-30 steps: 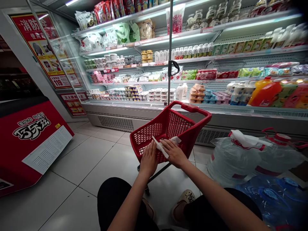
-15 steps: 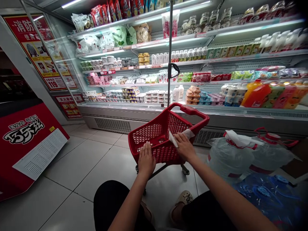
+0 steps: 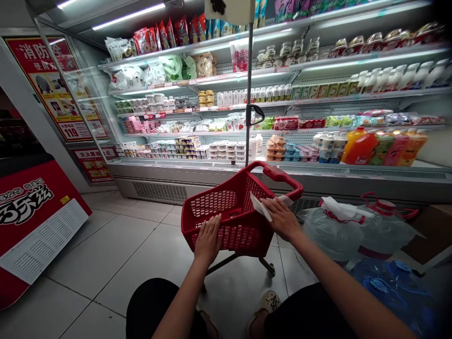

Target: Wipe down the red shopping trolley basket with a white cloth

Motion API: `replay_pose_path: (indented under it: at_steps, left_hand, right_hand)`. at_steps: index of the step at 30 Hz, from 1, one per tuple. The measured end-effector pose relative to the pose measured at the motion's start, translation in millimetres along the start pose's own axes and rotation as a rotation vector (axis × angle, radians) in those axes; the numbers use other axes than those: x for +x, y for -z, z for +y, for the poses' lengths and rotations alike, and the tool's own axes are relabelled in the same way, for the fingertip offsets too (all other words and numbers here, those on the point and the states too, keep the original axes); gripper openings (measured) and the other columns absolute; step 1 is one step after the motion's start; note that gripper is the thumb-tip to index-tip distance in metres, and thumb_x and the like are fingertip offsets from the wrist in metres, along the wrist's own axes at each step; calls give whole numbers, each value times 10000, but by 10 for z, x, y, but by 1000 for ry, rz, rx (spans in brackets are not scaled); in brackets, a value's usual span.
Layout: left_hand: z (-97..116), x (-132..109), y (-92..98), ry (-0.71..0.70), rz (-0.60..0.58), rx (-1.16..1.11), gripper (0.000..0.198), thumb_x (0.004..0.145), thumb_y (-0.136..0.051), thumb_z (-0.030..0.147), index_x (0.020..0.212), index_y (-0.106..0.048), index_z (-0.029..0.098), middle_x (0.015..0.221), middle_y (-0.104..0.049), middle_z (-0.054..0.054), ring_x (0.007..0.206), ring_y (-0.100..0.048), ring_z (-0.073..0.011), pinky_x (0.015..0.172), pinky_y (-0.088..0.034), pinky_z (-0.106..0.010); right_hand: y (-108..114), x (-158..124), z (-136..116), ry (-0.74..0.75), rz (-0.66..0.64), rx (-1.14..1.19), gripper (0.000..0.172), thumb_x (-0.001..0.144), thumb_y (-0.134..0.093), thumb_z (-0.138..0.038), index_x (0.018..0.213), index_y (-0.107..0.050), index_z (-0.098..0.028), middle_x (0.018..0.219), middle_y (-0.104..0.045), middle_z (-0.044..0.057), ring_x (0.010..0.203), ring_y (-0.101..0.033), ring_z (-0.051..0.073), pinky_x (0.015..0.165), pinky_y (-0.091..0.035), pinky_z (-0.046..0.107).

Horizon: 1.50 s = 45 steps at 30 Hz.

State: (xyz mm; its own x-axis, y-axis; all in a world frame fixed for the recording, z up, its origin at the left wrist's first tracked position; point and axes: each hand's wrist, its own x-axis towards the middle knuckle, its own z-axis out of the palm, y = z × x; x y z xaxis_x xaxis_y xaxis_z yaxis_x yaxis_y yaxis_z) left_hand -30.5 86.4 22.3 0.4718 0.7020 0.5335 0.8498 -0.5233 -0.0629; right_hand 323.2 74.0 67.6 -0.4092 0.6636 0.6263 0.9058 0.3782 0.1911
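Observation:
A red plastic shopping cart (image 3: 247,234) with a mesh basket stands in front of me, its handle towards the back right. My left hand (image 3: 207,238) lies against the near side of the basket, fingers stretched out along its rim, with nothing in it. At the basket's near right corner, below the handle, my right hand (image 3: 281,220) holds a white paper tissue (image 3: 260,206) against the rim. One corner of the tissue sticks out to the left of the fingers, and the palm side is hidden.
A lit refrigerated shelf unit (image 3: 155,172) with packaged dairy and drinks runs behind the cart. Large water jugs (image 3: 332,233) and blue bottles (image 3: 391,282) stand on the right, beside a cardboard box (image 3: 429,235). A red freezer chest (image 3: 38,212) is at left.
The view has tilted up slightly, so things sit lower in the picture. My right hand and the tissue have moved slightly along the rim towards the handle. My left hand stays on the basket.

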Motion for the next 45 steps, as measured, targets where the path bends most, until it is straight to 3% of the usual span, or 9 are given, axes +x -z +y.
replay_pose_path:
  at_steps: [3,6,13,19,25,30,36,40,45]
  left_hand:
    - [-134,43,-21,40,-10,-7,874,916,-479,134,1693,-91,235,1670,-411,-52,1551,-374,-244,1304,-262,-497]
    - [-99,152,-35,119,-20,-38,835,928,-519,198,1684,-166,214,1633,-463,-100,1532,-405,-288,1289,-285,-524]
    - [533,669,-77,-67,-32,-273,903,879,-578,197,1678,-163,252,1733,-271,-68,1597,-267,-271,1315,-226,-514]
    - [564,727,-132,-68,-87,-414,972,792,-575,105,1668,-179,251,1695,-355,-82,1594,-272,-278,1314,-204,-555]
    - [453,614,-78,-108,-69,-445,985,781,-589,116,1665,-182,264,1684,-369,-67,1614,-207,-272,1323,-178,-546]
    - [457,618,-17,-52,-92,-374,981,794,-626,188,1667,-182,235,1723,-292,-83,1619,-170,-320,1318,-121,-593]
    - [756,806,-35,-74,-55,-406,1034,780,-607,172,1682,-106,228,1741,-243,-82,1618,-186,-298,1325,-105,-578]
    - [727,793,-58,-96,-26,-475,1036,742,-570,103,1673,-137,237,1708,-321,-83,1604,-233,-274,1325,-141,-556]
    - [563,703,8,-124,-14,-559,980,737,-562,78,1639,-239,279,1638,-429,-76,1592,-265,-289,1320,-106,-586]
  right_hand:
    - [163,-100,214,-56,55,-36,663,1073,-394,-277,1693,-162,-244,1664,-429,43,1530,-382,252,1300,-253,501]
    - [184,-130,111,-114,110,-32,668,1083,-365,-276,1699,-111,-231,1651,-447,54,1532,-384,254,1288,-277,502]
    - [34,86,-395,66,40,67,639,1027,-461,-235,1652,-329,-232,1609,-508,53,1497,-435,271,1272,-298,498]
    - [131,82,273,-7,9,39,574,1033,-424,-247,1607,-422,-223,1572,-552,64,1463,-486,268,1248,-341,507]
    - [310,-145,844,-290,109,-3,581,1068,-324,-366,1612,-402,-178,1545,-571,121,1446,-511,284,1250,-360,529]
    - [228,-8,259,-255,84,50,553,1067,-375,-375,1552,-491,-136,1497,-608,154,1445,-507,307,1211,-425,503]
    - [169,301,-382,67,36,77,522,1047,-436,-264,1554,-486,-148,1492,-613,130,1421,-517,283,1232,-392,504]
    - [303,213,-91,147,25,57,537,1032,-481,-261,1560,-478,-164,1532,-581,112,1447,-486,279,1238,-387,491]
    - [434,8,471,-74,86,73,505,1050,-404,-271,1532,-521,-182,1472,-625,124,1417,-526,301,1203,-429,500]
